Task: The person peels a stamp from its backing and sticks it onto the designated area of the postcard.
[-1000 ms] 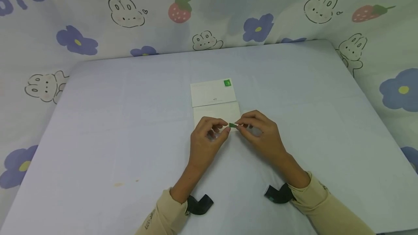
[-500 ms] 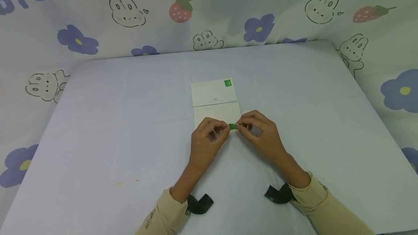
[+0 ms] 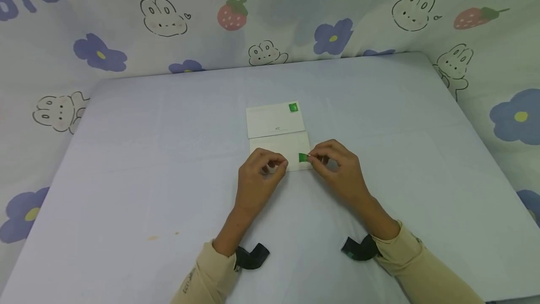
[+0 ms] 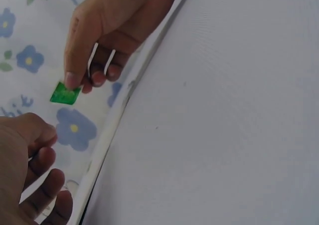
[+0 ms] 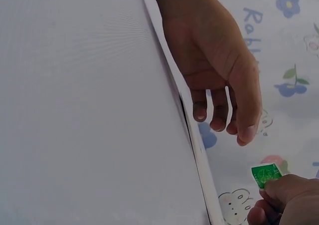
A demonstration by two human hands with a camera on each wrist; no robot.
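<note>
My right hand [image 3: 341, 169] pinches a small green stamp [image 3: 303, 157] between thumb and index finger, by one edge. It is held above the lower right part of a blank white envelope [image 3: 278, 143]. In the right wrist view the green stamp [image 5: 264, 173] shows a pale printed pattern and a white border. Left of it, my left hand [image 3: 258, 178] hovers apart from the stamp over the envelope's near edge, fingers loosely bent with nothing seen between them. The left wrist view shows the left thumb and fingers [image 4: 44, 157] below the stamp, not touching it.
Beyond the blank envelope lies another white envelope [image 3: 274, 120], a green stamp [image 3: 293, 107] in its upper right corner. Both lie on a white-covered table [image 3: 168, 154]. Behind it hangs a patterned curtain [image 3: 278, 13]. A black wrist device [image 3: 253, 256] sits at each cuff.
Both hands gripped the stamp before. The left hand has let go and drawn back leftward; the right hand keeps the stamp, raised slightly, and more of its green face shows.
</note>
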